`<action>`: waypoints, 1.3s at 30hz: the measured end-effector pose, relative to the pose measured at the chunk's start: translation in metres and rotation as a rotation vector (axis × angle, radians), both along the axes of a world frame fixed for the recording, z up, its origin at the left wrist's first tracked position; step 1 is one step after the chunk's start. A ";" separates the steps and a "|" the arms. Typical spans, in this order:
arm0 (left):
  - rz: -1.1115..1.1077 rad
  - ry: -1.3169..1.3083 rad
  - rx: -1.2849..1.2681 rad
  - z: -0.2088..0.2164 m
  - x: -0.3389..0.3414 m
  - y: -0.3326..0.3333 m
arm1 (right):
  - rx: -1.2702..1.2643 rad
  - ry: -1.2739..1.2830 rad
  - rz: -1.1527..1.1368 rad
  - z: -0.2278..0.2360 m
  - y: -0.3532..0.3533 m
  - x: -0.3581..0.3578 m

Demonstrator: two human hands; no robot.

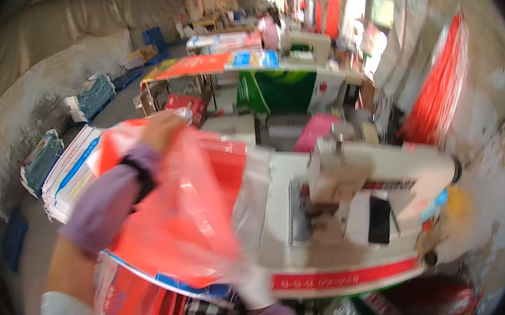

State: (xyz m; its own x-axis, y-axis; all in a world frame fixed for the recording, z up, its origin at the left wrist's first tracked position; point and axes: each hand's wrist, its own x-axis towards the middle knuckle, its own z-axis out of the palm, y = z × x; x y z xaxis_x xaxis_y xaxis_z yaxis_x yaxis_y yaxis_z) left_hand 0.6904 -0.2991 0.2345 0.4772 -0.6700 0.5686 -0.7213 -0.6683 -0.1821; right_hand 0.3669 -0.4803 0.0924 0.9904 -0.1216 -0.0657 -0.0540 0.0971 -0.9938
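Note:
A translucent red plastic bag [188, 212] stretches across the table, left of the white sewing machine [379, 177]. My left hand [166, 129] grips its far edge, fingers closed on the film. Close to the near right corner of the bag is my right hand [254, 287], smeared by motion and pale; its fingers cannot be made out. Under the bag lie red and white printed sacks, one of them [139, 296] hanging over the front edge. The machine's needle area [321, 211] sits right of the bag, apart from both hands.
A stack of white sacks [73, 169] stands at the left. Red strands [438, 85] hang on the right wall. Beyond are another table with printed sheets [213, 64], a green panel [278, 89] and a person [270, 30]. Bundles [92, 97] lie along the left wall.

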 end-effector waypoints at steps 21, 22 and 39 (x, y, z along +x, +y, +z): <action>-0.532 0.265 0.456 -0.170 -0.048 -0.211 | -0.218 0.119 -0.375 -0.078 -0.112 -0.143; -0.318 0.444 0.635 -0.158 -0.055 -0.211 | -0.204 0.133 -0.384 -0.075 -0.105 -0.153; -0.152 0.360 1.234 -0.025 -0.118 -0.094 | -0.894 -0.084 -0.362 -0.089 -0.123 0.018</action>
